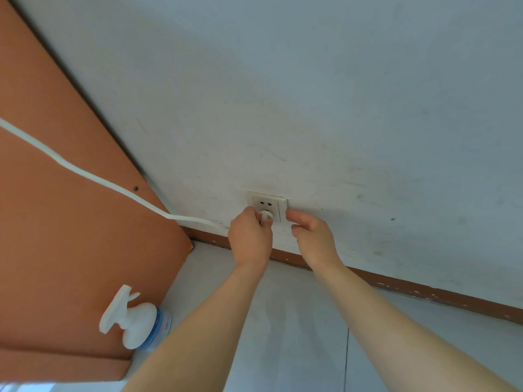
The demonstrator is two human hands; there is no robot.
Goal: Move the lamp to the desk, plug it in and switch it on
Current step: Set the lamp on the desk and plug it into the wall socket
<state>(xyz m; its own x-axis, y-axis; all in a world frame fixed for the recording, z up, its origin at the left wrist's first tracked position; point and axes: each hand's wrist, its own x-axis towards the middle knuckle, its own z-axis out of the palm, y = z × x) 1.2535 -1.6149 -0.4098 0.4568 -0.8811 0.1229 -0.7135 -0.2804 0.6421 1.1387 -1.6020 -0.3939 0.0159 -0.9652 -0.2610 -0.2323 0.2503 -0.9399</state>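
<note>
At wall socket (267,206): left hand (250,236) grips plug (266,216); no legible txt.

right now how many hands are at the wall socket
2: the left hand grips the white plug at the socket; the right hand rests by its right edge.

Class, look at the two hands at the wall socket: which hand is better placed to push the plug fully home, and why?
The left hand: it already grips the white plug at the socket. The right hand only rests beside the plate, holding nothing.
</note>
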